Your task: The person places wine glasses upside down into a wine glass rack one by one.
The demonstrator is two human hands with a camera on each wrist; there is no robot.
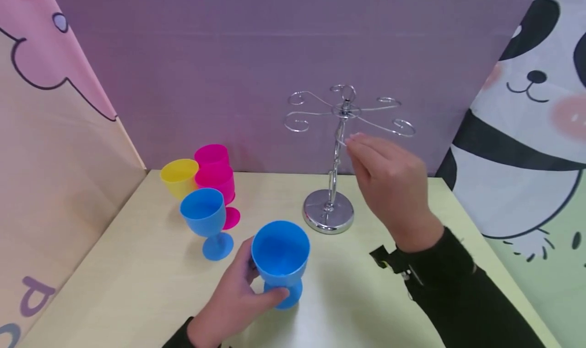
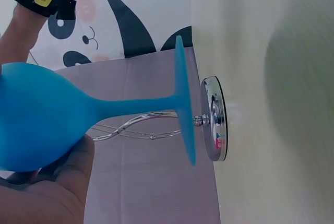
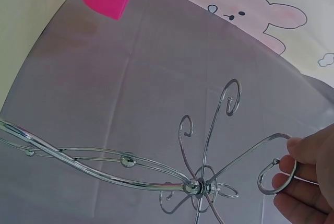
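Above the tabletop [image 1: 137, 297], the left hand [image 1: 242, 292] curls round a bright-blue plastic stemmed goblet [image 1: 280, 254], which a loose grip could drop; the right hand [image 1: 389, 185] pinches a curled arm [image 3: 276, 136] of the silvery metal stand [image 1: 333, 182] near the back edge, which a sideways tug could topple.

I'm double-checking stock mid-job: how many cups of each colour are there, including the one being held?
Blue cups: 2, one held by the left hand
Pink cups: 2
Yellow cup: 1
Total: 5
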